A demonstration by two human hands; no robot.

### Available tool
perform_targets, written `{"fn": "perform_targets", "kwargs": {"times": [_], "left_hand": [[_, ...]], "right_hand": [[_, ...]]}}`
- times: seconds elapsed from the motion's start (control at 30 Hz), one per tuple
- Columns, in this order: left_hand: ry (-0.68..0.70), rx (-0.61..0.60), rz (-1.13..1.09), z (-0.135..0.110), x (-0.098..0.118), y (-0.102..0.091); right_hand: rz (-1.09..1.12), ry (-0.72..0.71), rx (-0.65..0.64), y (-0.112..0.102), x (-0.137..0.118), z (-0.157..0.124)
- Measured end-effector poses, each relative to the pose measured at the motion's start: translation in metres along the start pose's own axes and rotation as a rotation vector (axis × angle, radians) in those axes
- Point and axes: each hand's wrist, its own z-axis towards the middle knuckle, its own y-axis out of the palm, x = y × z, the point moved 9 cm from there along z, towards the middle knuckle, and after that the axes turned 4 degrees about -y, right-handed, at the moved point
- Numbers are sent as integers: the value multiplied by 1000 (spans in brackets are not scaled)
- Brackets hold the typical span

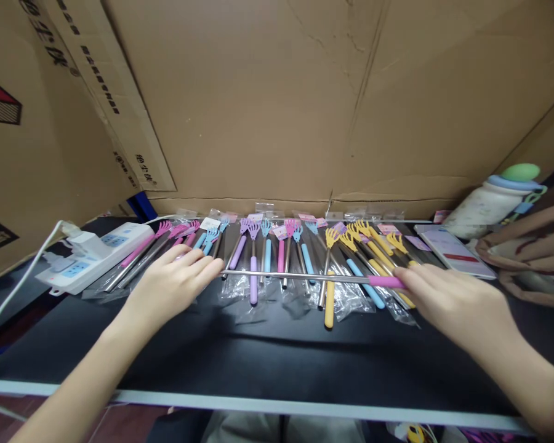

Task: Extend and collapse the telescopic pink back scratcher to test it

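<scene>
A telescopic back scratcher [300, 277] with a steel rod and pink grip is stretched out sideways above the table. My left hand [175, 284] holds its left end, and my right hand [447, 299] grips the pink handle at the right end. Beneath it lies a row of packaged back scratchers [277, 255] in clear bags, with pink, purple, blue and yellow claw heads pointing away from me.
The black table [268, 360] has a pale front edge. A white power strip [92, 255] with a cable sits at the left. A phone [452, 251], a water bottle [493, 203] and a brown bag [530, 246] are at the right. Cardboard walls stand behind.
</scene>
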Motion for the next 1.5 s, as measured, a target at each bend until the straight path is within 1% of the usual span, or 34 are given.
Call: {"fn": "perform_targets", "kwargs": {"times": [0.03,0.1,0.17,0.3,0.43,0.53,0.67,0.77,0.87,0.93,1.03,1.07,1.1,1.13,1.2,1.27,1.33,1.43,1.5], "left_hand": [[1,6,-10,5,5,-3],[12,18,-30,13,15,-6],[30,23,-40,19,24,-7],[32,37,-58,27,36,-8],[79,71,-186,33,54,-12],[71,81,-200,38,60,-14],[60,96,-172,41,57,-15],[54,119,-184,45,50,-14],[53,177,-203,49,39,-15],[-2,242,-216,49,26,-16],[-178,382,-250,41,2,-18],[-223,414,-277,37,-2,-18],[-249,417,-319,35,-2,-15],[-263,385,-378,35,0,-9],[-287,218,-544,39,11,11],[-333,26,-739,43,24,31],[-356,-106,-929,48,38,43],[-392,-206,-1181,55,50,48],[-450,-233,-1315,59,51,51]], "right_hand": [[-34,-82,4,-2,-17,5],[-57,-183,0,-2,-40,12],[-28,-183,-6,-1,-49,16],[31,-165,-17,2,-60,18],[70,-207,24,-6,-80,25],[55,-205,45,-11,-89,32],[72,-165,34,-9,-86,36],[174,-118,-15,0,-77,38],[308,-65,-57,9,-65,43],[395,2,-89,15,-54,46],[547,155,-166,32,-34,47],[609,201,-191,38,-30,46],[676,238,-210,43,-28,45],[745,267,-229,49,-28,44],[877,299,-264,58,-34,43],[976,297,-313,63,-49,42],[1018,272,-368,66,-67,41],[1018,247,-416,65,-90,41],[1017,251,-437,63,-99,43]]}}
